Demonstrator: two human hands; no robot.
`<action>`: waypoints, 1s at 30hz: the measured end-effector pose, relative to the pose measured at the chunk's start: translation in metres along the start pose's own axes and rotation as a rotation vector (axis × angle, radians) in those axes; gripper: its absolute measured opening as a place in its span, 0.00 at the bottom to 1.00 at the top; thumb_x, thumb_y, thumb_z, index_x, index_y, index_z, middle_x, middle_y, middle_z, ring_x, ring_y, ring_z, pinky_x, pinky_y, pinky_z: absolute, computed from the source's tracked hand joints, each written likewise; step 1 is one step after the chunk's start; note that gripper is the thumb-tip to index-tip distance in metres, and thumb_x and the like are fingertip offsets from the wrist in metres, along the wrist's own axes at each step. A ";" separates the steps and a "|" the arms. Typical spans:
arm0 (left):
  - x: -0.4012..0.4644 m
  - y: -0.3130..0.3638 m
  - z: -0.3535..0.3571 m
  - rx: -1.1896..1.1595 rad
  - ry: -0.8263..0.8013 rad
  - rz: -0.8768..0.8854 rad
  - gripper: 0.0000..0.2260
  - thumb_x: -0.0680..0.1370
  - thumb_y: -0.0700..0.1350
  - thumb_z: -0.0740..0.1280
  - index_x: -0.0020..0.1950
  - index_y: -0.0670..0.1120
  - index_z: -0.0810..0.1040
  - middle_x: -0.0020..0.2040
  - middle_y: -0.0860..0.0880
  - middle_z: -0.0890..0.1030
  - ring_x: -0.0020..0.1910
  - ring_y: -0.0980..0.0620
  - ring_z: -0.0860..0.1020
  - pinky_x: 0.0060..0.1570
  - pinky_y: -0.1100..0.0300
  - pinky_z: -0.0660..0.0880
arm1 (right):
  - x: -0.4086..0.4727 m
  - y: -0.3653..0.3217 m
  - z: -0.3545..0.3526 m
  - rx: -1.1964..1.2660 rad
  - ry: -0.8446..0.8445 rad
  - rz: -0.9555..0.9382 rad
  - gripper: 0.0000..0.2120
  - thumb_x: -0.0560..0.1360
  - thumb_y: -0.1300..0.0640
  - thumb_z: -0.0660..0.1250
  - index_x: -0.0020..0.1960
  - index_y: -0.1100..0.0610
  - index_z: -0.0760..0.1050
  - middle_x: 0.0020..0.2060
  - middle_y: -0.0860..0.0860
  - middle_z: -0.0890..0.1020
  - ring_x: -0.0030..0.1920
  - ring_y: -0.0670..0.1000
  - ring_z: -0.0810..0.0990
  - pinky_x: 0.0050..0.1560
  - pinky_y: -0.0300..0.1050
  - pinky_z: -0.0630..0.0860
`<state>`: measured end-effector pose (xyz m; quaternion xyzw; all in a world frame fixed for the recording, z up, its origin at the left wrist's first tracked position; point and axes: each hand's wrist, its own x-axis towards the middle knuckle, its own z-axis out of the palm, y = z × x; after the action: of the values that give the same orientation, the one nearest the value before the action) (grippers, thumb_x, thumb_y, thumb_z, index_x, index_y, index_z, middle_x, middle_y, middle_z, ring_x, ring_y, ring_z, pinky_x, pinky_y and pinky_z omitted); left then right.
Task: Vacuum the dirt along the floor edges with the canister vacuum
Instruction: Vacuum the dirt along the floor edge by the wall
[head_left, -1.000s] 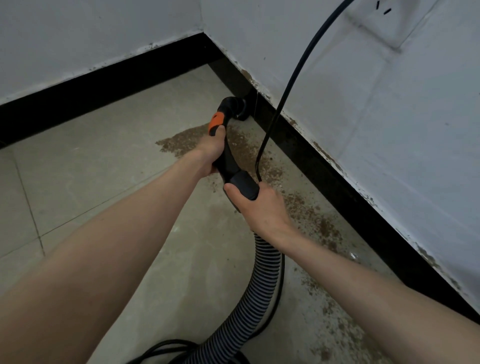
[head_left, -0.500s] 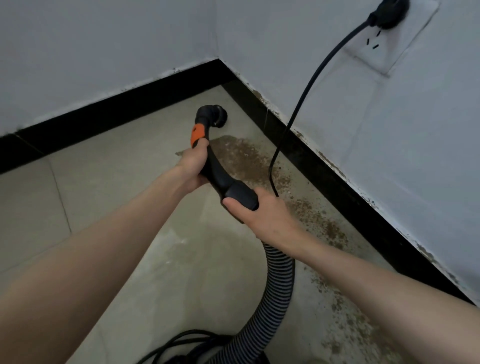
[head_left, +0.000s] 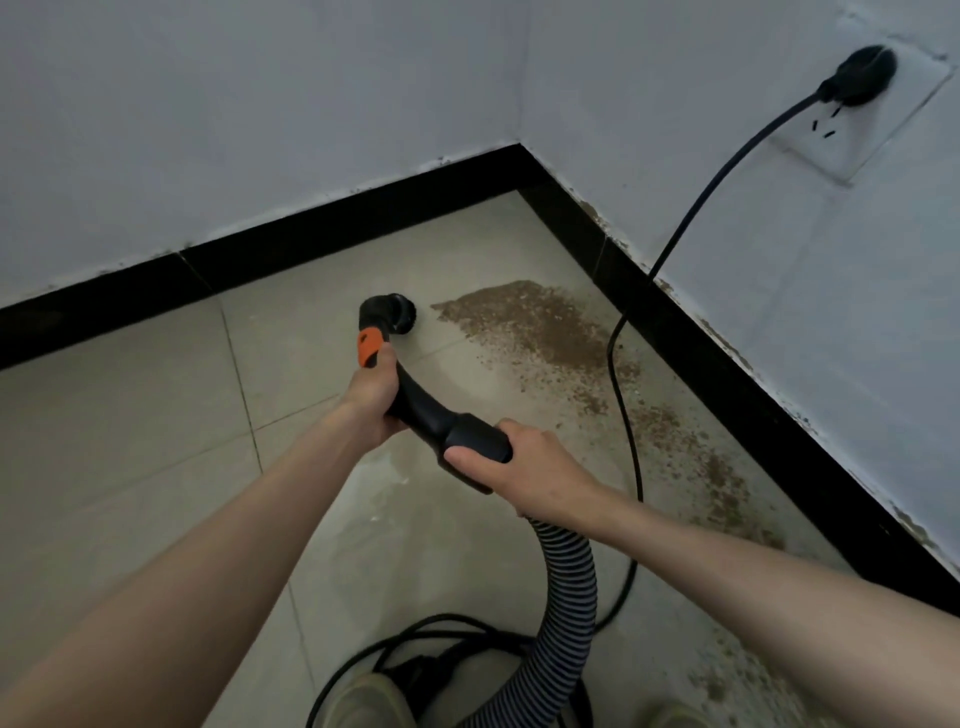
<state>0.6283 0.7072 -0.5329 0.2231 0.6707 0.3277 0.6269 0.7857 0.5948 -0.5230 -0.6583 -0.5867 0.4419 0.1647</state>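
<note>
I hold the black curved vacuum handle (head_left: 423, 408) in both hands. My left hand (head_left: 371, 397) grips its upper part just below the orange button (head_left: 370, 347). My right hand (head_left: 524, 470) grips the thick lower end where the ribbed grey hose (head_left: 563, 597) joins. The round black nozzle (head_left: 397, 312) hangs above the floor, just left of the brown dirt patch (head_left: 535, 325). More dirt (head_left: 691, 457) trails along the black skirting on the right.
A black power cord (head_left: 623, 405) runs from the plug (head_left: 857, 78) in the white wall socket (head_left: 852, 135) down across the dirt to coils (head_left: 415, 639) by my feet. Black skirting (head_left: 675, 332) edges the corner. Beige tiled floor lies to the left.
The nozzle has pulled back from the right skirting to the left, off the dirt patch. My view has risen, and the plug and socket now show fully.
</note>
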 end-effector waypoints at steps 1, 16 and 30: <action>0.000 -0.002 0.001 0.001 -0.004 -0.009 0.21 0.82 0.55 0.56 0.67 0.42 0.63 0.47 0.44 0.74 0.43 0.45 0.75 0.38 0.51 0.72 | 0.001 0.001 0.000 -0.001 -0.001 0.008 0.28 0.64 0.24 0.60 0.44 0.48 0.70 0.40 0.50 0.80 0.32 0.48 0.79 0.29 0.41 0.71; 0.017 -0.005 0.022 0.071 -0.046 -0.036 0.17 0.82 0.56 0.54 0.58 0.42 0.65 0.47 0.44 0.75 0.43 0.46 0.76 0.36 0.52 0.74 | 0.008 0.017 -0.003 0.027 0.031 0.061 0.26 0.69 0.29 0.64 0.47 0.52 0.72 0.41 0.51 0.79 0.34 0.50 0.79 0.32 0.44 0.73; 0.027 -0.007 0.038 0.107 -0.089 -0.016 0.18 0.82 0.57 0.54 0.57 0.42 0.64 0.49 0.43 0.76 0.46 0.45 0.77 0.44 0.49 0.75 | 0.009 0.027 -0.005 0.050 0.083 0.088 0.32 0.59 0.22 0.58 0.44 0.49 0.71 0.40 0.49 0.79 0.35 0.48 0.79 0.31 0.41 0.71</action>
<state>0.6638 0.7275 -0.5562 0.2652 0.6603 0.2764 0.6459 0.8061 0.5979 -0.5433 -0.6969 -0.5385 0.4358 0.1857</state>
